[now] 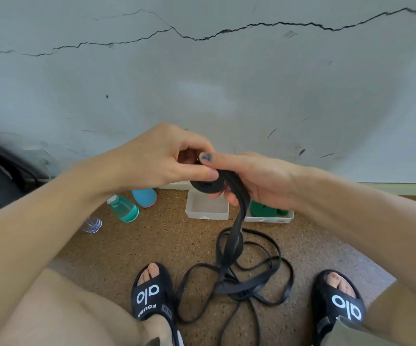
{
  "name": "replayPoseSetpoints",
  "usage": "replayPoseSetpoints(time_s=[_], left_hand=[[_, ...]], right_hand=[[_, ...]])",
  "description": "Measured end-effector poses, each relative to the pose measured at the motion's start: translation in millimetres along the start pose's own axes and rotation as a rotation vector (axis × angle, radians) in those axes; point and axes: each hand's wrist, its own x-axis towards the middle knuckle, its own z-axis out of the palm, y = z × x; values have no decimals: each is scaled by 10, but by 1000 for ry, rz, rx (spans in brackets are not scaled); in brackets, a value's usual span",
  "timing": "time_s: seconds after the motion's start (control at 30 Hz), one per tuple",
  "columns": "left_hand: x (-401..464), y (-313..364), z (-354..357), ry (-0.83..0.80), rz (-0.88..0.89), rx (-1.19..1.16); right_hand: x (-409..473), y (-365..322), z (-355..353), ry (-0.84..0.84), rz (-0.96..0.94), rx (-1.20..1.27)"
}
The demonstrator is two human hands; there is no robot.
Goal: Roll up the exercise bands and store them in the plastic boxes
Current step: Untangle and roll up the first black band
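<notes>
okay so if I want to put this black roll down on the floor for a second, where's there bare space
Bare floor lies between the bottles and the left sandal, and more to the right of the right-hand plastic box, toward the wall. The open plastic box looks empty too. It is crowded between the sandals, where the loose black band lies tangled.

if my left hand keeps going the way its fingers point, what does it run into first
Your left hand points rightward at your right hand, already meeting it at the black band roll both hold. So it would meet that roll and the right fingers first.
</notes>
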Motion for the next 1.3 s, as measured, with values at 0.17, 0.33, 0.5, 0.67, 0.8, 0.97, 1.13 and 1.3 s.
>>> replayPoseSetpoints(time_s=[0.17,0.33,0.5,0.67,0.8,0.97,1.13,1.3], left_hand=[[-23,-51,7,128,9,-106],[-25,-42,23,70,-9,-40],[35,18,80,-35,31,26],[-27,-24,35,32,10,-167],[-33,14,32,14,-2,-124],[26,83,76,-74,8,-11],[-15,16,26,6,11,-8],[-26,24,-6,-31,-17,-2]], right_hand=[[-89,-102,-109,-163,-21,220],[-25,-81,-107,-96,13,91],[2,-19,-15,-20,24,-107],[-84,-84,-124,-197,10,110],[-50,-58,-106,-133,5,49],[11,41,-34,-8,11,-103],[-79,-53,-117,-153,18,0],[-32,7,-104,-114,59,67]])
